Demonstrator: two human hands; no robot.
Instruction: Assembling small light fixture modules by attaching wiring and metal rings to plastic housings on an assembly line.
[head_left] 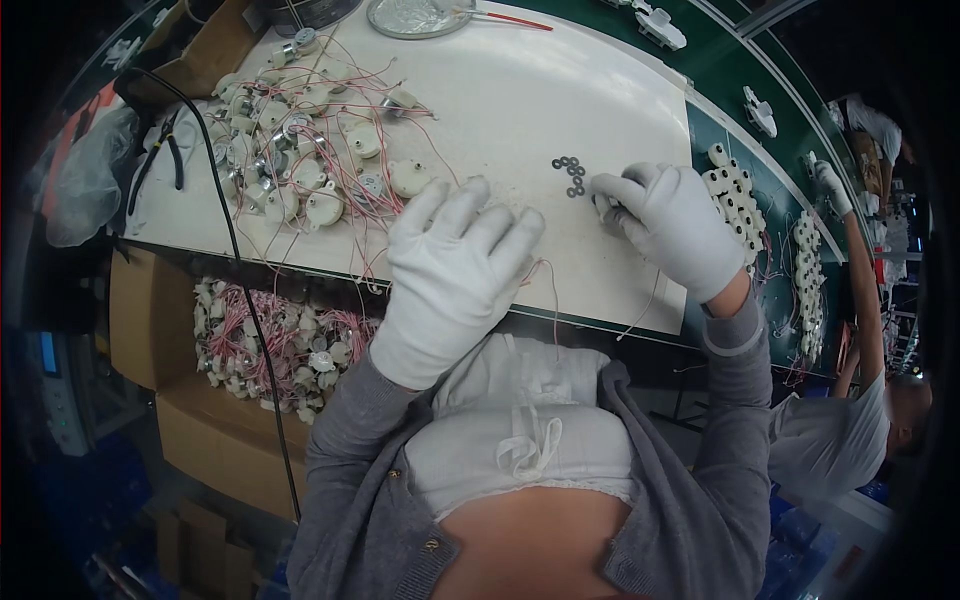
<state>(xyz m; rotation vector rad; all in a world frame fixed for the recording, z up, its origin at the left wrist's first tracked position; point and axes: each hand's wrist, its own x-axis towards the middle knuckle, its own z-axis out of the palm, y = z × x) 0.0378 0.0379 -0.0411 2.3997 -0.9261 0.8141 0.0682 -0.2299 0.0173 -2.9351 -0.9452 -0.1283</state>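
My left hand (pixel 450 270), in a white glove, is palm down over the front of the white table, fingers apart. It is beside a heap of small round cream motors (pixel 283 203) with red and white wires. Whatever lies under its palm is hidden; a thin red wire (pixel 553 285) shows beside it. My right hand (pixel 675 220), also gloved, has its fingers curled and pinched together. What they hold is hidden. Just left of its fingertips, several small black rings (pixel 575 176) lie on the table. A pale wire (pixel 645 308) trails below that hand.
A cardboard box (pixel 230 440) full of wired motors stands below the table at left. Pliers (pixel 160 150), a black cable (pixel 222 190) and a round tray (pixel 415 25) with a red brush are around the heap. Rows of motors (pixel 735 200) and another person (pixel 835 420) are at right.
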